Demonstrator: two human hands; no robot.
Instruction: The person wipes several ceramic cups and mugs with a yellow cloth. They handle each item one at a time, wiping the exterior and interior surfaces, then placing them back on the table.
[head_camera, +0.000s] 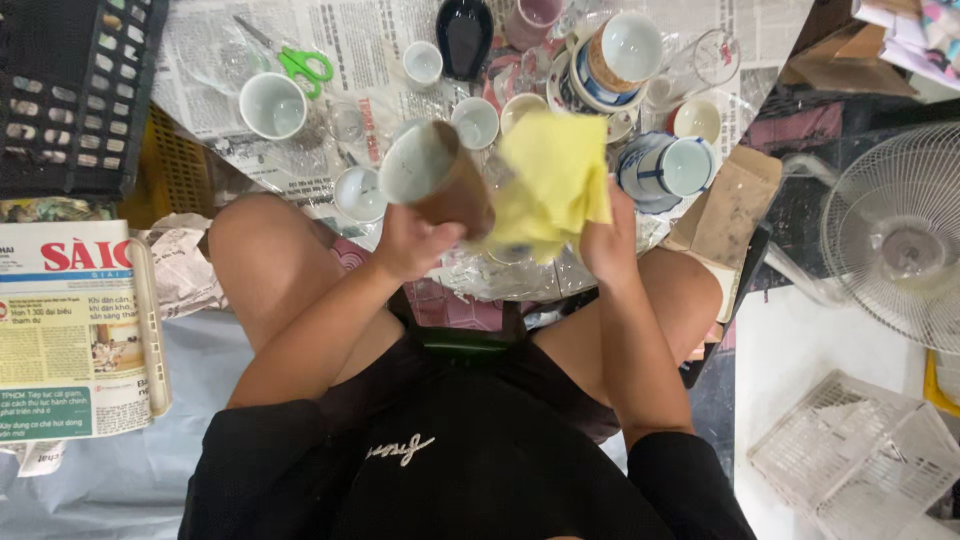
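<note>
My left hand (410, 242) grips a brown ceramic cup (438, 178) with a pale inside, tilted so its mouth faces up and left. My right hand (605, 240) holds a crumpled yellow cloth (552, 180) right beside the cup, touching its right side. Both hands are raised above my bare knees, over a sheet of newspaper (365, 45) spread on the floor and covered with cups.
Several white cups (272, 104), blue-and-white cups (665, 168), clear glasses (705, 60) and green-handled scissors (305, 66) lie on the paper. A black crate (70, 90) and folded newspapers (65, 330) sit left. A white fan (900, 235) and a white plastic basket (855, 455) stand right.
</note>
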